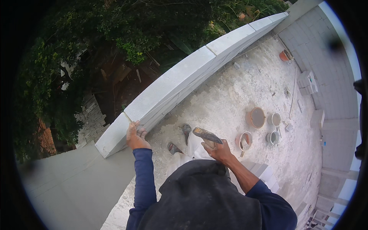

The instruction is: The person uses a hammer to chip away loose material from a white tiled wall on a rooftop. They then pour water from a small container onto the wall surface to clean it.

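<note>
The left hand (pixel 136 136) is pressed against the near face of the end block (pixel 126 128) in the wall (pixel 214 53), fingers curled over its edge just by a mortar joint — steadying it, not lifting. That block sits at the low end of the top course, a pale, squared thing, and I'd judge it light for its bulk yet brittle at the corners; it looks chalky and rough, so no fear of slipping. The best purchase would be on the flat long faces, palms spread, keeping off the edges that would crumble.

The right hand (pixel 218 150) is closed round the handle of a trowel (pixel 207 135), blade pointing back toward the wall, held up over the floor and a little apart from the block. The trowel is stiff and light — gripped mid-handle as it should be.

So the block lies to the left and ahead, touching the left hand, with the right hand off to its right. Below, on the dusty floor (pixel 245 88), stand several buckets (pixel 256 117), and two feet in sandals (pixel 174 148) show beside the wall. Trees (pixel 115 30) beyond it.
</note>
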`<state>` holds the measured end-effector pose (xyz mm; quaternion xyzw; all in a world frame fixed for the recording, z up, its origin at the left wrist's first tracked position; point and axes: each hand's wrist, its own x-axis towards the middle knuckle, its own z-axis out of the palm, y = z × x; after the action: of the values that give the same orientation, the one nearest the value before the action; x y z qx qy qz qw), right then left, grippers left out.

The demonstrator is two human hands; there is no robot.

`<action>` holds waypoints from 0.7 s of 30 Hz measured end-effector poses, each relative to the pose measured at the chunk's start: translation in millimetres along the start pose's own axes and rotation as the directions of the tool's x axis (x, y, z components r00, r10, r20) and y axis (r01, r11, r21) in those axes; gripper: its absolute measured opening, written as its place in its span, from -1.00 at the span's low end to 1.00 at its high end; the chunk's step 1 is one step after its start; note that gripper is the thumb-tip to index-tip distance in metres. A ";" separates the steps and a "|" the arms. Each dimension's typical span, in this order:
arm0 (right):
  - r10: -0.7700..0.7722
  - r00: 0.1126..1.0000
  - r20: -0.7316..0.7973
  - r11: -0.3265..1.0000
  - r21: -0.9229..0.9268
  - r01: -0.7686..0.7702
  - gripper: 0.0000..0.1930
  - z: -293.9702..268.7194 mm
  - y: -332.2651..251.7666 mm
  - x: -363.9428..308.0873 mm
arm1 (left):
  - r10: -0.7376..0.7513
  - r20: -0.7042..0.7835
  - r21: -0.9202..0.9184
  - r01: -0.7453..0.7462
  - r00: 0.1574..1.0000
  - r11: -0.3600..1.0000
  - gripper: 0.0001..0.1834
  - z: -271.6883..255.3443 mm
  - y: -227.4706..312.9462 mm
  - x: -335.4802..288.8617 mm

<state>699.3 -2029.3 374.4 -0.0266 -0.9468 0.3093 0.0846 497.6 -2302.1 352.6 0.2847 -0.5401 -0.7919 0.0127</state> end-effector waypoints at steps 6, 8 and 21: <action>0.564 0.826 0.018 0.825 0.040 -0.564 -0.57 -39.4 84.1 -33.9 | 0.044 0.086 0.118 -0.054 0.995 0.992 -0.54 107.4 -34.4 -26.3; 0.631 0.775 0.027 0.769 0.111 -0.630 -0.52 -52.9 117.4 -43.8 | 0.030 0.104 0.163 -0.046 0.994 0.986 -0.51 151.6 -53.2 -35.0; 0.786 0.613 0.082 0.606 0.092 -0.790 -0.46 -246.5 397.7 -30.6 | -0.063 0.186 0.187 0.028 0.981 0.982 -0.42 529.5 -182.8 -123.6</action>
<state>772.2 -1568.2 331.1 -0.4301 -0.8196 0.3712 -0.0741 407.6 -1736.4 383.8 0.2198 -0.6027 -0.7626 -0.0834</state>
